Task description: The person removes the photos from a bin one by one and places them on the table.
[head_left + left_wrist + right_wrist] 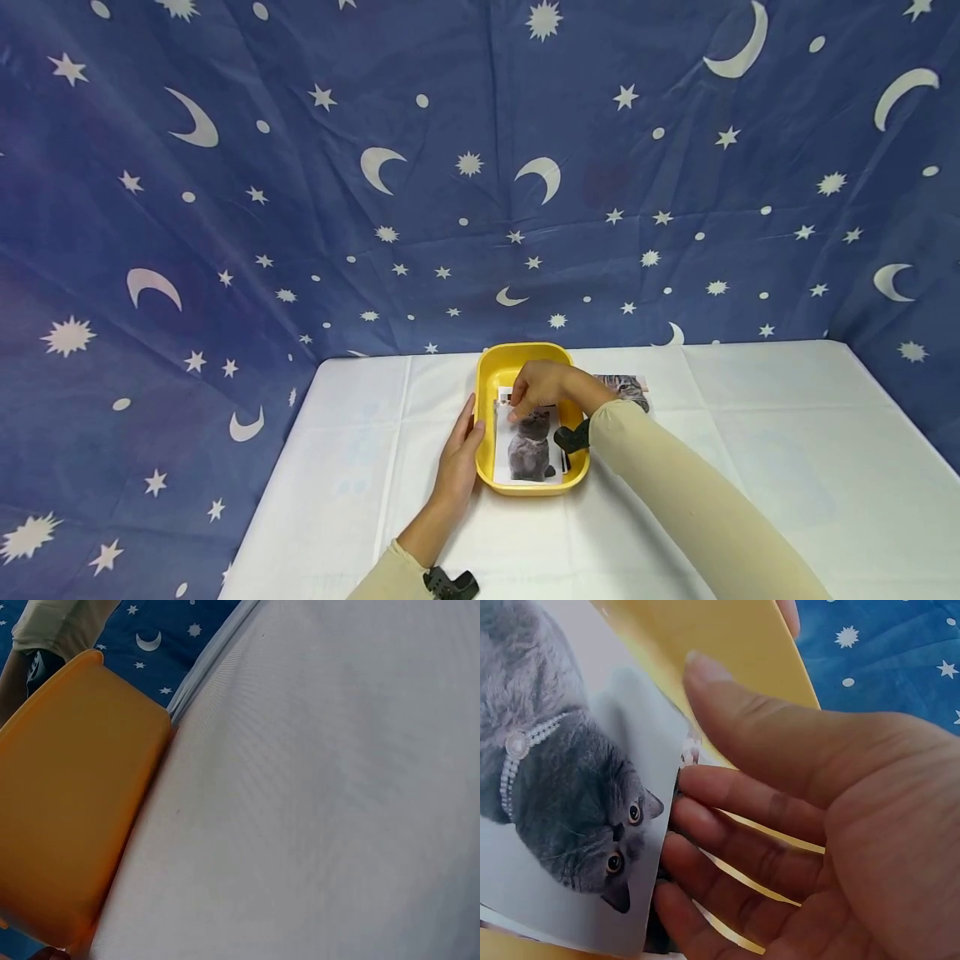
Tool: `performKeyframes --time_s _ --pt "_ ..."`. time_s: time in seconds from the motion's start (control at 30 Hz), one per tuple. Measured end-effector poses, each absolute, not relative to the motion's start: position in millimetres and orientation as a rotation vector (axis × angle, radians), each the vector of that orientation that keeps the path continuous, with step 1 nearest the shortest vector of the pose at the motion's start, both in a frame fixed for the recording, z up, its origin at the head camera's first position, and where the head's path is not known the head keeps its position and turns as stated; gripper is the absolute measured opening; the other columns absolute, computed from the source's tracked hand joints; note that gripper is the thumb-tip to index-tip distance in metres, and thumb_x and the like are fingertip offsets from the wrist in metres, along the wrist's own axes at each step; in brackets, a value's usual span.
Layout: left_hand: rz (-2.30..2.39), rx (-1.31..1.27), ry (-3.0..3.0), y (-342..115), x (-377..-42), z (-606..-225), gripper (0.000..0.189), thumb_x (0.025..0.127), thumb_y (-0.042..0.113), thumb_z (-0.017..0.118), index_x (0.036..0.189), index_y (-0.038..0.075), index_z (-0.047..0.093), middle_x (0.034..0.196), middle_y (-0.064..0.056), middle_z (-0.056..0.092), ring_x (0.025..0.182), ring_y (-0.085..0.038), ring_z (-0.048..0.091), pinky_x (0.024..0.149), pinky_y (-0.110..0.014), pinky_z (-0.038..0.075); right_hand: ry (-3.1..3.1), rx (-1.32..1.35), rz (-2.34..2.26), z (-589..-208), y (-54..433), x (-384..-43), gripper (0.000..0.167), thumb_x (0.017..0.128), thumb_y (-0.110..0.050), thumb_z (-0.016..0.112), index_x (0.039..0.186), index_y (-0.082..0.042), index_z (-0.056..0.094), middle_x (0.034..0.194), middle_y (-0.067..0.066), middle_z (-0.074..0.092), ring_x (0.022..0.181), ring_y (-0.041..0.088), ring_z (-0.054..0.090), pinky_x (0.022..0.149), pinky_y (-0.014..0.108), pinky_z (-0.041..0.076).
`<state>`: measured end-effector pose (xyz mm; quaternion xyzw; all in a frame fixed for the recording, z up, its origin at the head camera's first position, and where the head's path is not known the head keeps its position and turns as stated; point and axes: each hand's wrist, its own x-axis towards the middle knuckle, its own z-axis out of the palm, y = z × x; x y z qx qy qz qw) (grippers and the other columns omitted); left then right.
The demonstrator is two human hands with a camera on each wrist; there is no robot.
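Observation:
A yellow plastic bin [510, 357] stands on the white-covered table with a stack of photo cards in it. On top lies a photo card of a grey cat with a pearl collar [570, 802]. My right hand [542, 390] reaches into the bin over the far end of this card. In the right wrist view its fingertips [679, 844] touch the card's edge near the cat's ears, while the thumb stays apart from the card. My left hand [457, 458] rests along the bin's left outer wall, fingers fairly straight. The left wrist view shows the bin's orange-looking side [75, 802].
Beyond my right wrist, a photo card of a striped cat [628, 390] lies on the table just right of the bin, partly hidden by the arm. A blue curtain with moons and stars [450, 200] hangs behind the white tablecloth [750, 450].

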<state>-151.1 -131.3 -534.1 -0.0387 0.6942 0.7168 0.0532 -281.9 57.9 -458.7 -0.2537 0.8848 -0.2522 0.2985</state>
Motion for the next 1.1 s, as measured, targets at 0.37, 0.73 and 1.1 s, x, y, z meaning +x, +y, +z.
performKeyframes --time_s 0.37,0.73,1.1 --pt "2.193 -0.135 2.083 -131.0 -151.2 -535.4 0.054 0.109 0.033 0.048 0.161 0.036 0.032 0.170 0.002 0.024 0.157 -0.022 0.022 0.127 -0.043 0.025 2.372 -0.701 -0.695 -462.7 58.6 -275.4 0.020 0.084 -0.022 0.085 0.102 -0.015 0.082 0.090 -0.007 0.077 0.081 0.006 0.063 0.078 0.023 0.054" --pt "2.189 -0.116 2.115 -130.0 -148.7 -534.4 0.055 0.109 0.032 0.047 0.161 0.033 0.032 0.170 -0.002 0.025 0.156 -0.025 0.026 0.126 -0.046 0.027 2.372 -0.746 -0.842 -459.6 64.6 -268.4 0.022 0.082 -0.010 0.085 0.104 -0.012 0.079 0.078 -0.002 0.067 0.071 0.010 0.053 0.064 0.021 0.045" --pt "2.205 -0.110 2.078 -131.2 -151.0 -535.5 0.055 0.109 0.033 0.048 0.161 0.034 0.031 0.170 0.000 0.024 0.156 -0.024 0.025 0.126 -0.043 0.026 2.456 -0.859 -0.803 -442.9 78.5 -240.4 0.034 0.093 -0.015 0.076 0.125 -0.025 0.075 0.120 -0.006 0.075 0.112 0.017 0.066 0.102 0.041 0.055"
